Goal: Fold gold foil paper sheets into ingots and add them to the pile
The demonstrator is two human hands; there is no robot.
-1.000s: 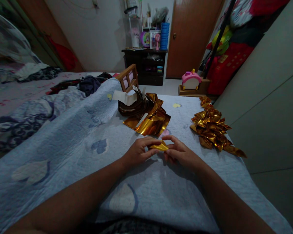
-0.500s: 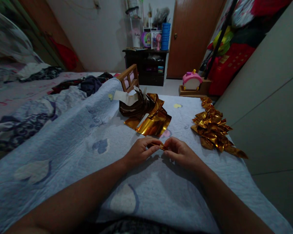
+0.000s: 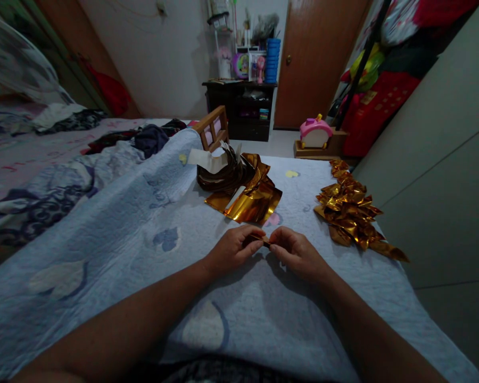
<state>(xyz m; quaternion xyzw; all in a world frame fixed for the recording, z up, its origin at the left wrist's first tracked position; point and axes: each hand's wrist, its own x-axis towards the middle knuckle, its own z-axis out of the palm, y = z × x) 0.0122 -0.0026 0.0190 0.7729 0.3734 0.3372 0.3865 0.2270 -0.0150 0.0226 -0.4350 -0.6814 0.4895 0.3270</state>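
Between my two hands is a small folded piece of gold foil paper (image 3: 265, 242), mostly covered by the fingers. My left hand (image 3: 237, 246) pinches its left end with thumb and fingers. At the other end, the fingertips of my right hand (image 3: 295, 250) are closed on it. Just beyond the hands lies a loose stack of gold foil sheets (image 3: 255, 202), some curled, with a white paper strip (image 3: 207, 159) sticking out on the left. Off to the right sits a heap of folded gold foil pieces (image 3: 349, 210).
A pale blue quilt (image 3: 239, 324) with heart shapes lies under everything. Beyond its far edge are a wooden rail (image 3: 212, 127) and a pink toy (image 3: 316, 132) on a brown box. A pale cabinet (image 3: 443, 159) stands along the right. Clothes (image 3: 151, 139) lie on the left.
Both hands stay in nearly the same place, still pinching the foil piece, which shows slightly less gold. The whole view has shifted a little.
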